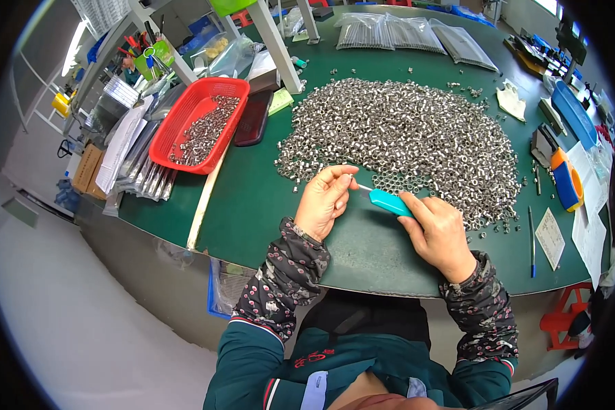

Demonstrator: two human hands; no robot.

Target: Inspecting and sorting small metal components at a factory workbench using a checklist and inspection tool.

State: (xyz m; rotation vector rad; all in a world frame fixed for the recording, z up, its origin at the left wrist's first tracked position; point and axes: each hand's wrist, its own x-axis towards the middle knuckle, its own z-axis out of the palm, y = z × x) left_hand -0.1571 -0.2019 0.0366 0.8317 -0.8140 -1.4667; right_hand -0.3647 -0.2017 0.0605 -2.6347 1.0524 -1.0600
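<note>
Head: teal tool (388,202) points left, aslant.

The red rectangular plastic basket (195,109) lies left of the silver metal rings (406,133) on the flat green table (246,205); behind the rings lie flat clear plastic bags (389,31)

No lettering is legible. A red embroidered marking (315,359) stands on the chest of the green shirt (389,361); its characters are too small to make out. A pale card (549,238) on the desk (362,263), at right, bears fine print, likewise unreadable. Whether the white sheets (590,242) beside it carry writing cannot be determined.
</note>
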